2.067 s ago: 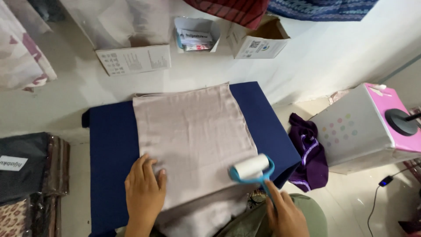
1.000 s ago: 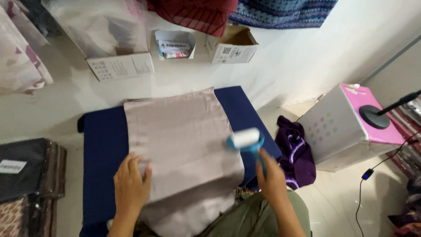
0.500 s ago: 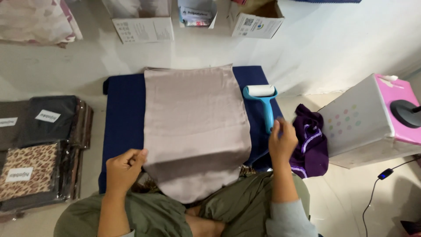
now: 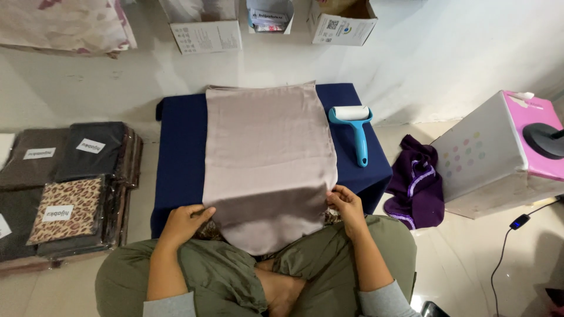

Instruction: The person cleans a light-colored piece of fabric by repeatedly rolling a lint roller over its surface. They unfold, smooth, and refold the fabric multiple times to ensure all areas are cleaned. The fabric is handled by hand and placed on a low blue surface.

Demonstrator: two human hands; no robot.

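- Taupe cloth (image 4: 267, 158) lies flat down the middle of a dark blue pad (image 4: 179, 158), its far edge at the pad's far end and its near end drooping over the pad's front edge onto the seated person's lap.
- Left hand (image 4: 185, 222) has its grip closed on the cloth's near left edge, fingers curled over the hem just at the front of the pad.
- Right hand (image 4: 346, 205) pinches the near right edge, thumb and fingers pressed together on the fabric at the opposite side.
- Both grips sit at the cloth's near corners, so almost the whole cloth stretches away from the hands, and only the hanging flap lies between them.
- Judging from this, the step in hand looks like taking hold of the near end after the surface has been cleaned; any lift or fold from here would call for both hands rising evenly so the smooth fabric does not skew or crease.
- Blue lint roller (image 4: 354, 129) rests on the pad just right of the cloth, apart from both hands.
- Wrapped folded fabrics (image 4: 64, 176) are stacked on the floor to the left; a purple garment (image 4: 418, 182) and a white-and-pink box (image 4: 499, 152) lie to the right.
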